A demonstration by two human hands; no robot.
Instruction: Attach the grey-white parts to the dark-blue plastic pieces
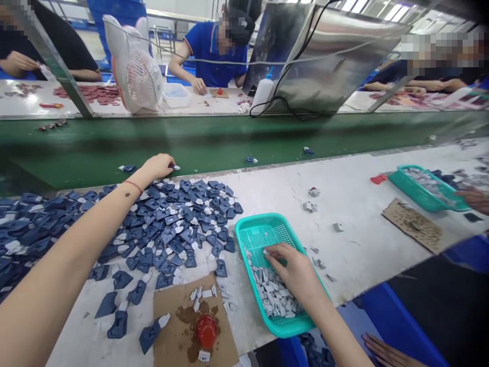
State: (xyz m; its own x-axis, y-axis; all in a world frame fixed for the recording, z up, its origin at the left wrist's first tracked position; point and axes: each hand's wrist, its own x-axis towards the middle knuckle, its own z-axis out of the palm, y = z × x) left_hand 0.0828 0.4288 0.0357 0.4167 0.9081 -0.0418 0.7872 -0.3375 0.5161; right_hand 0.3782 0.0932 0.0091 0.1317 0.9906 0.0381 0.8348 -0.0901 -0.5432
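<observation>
My left hand [157, 166] reaches to the edge of the green belt, its fingers closed on a small dark blue plastic part with a white tip [175, 167]. Below it spreads a heap of similar dark blue parts [168, 219], many with white tips. My right hand [290, 265] is over a teal plastic basket [280, 220], with thumb and forefinger pinching a small white plastic piece [265, 252]. Many more grey-white pieces [277, 298] lie in the basket's near half. A red cup [207, 330] stands on a stained cardboard sheet [166, 306], beside a few white pieces [207, 293].
The green belt [214, 137] runs across beyond the table, carrying several blue parts. At right, another person's hand [476, 198] touches a second teal basket [414, 196]. A blue bin [397, 316] is below the table edge. Across the belt, people sit near a fan [137, 71].
</observation>
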